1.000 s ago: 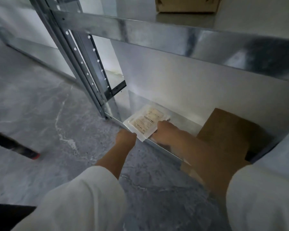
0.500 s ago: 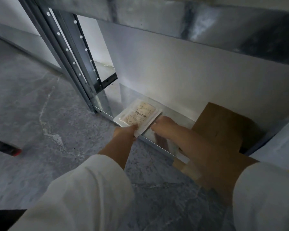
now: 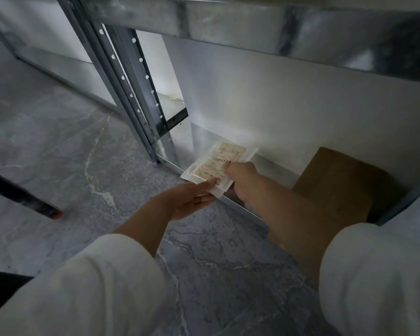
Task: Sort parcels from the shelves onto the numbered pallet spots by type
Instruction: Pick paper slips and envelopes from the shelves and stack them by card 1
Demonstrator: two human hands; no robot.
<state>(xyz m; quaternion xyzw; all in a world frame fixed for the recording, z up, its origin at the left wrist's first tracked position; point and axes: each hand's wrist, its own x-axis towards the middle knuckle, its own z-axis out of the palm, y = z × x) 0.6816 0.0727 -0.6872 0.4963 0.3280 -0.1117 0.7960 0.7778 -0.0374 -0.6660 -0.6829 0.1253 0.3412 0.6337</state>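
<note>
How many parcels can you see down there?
2: a flat white mailer on the left, and a brown cardboard box to its right. Others may be hidden.

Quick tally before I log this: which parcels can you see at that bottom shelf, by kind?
white flat mailer, with a printed label: 1
brown cardboard box: 1
Total: 2

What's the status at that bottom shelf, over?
Left hand pinches near corner of flat parcel. Right hand holds its right edge. Parcel overhangs bottom shelf lip. Cardboard box to the right, apart.
</note>
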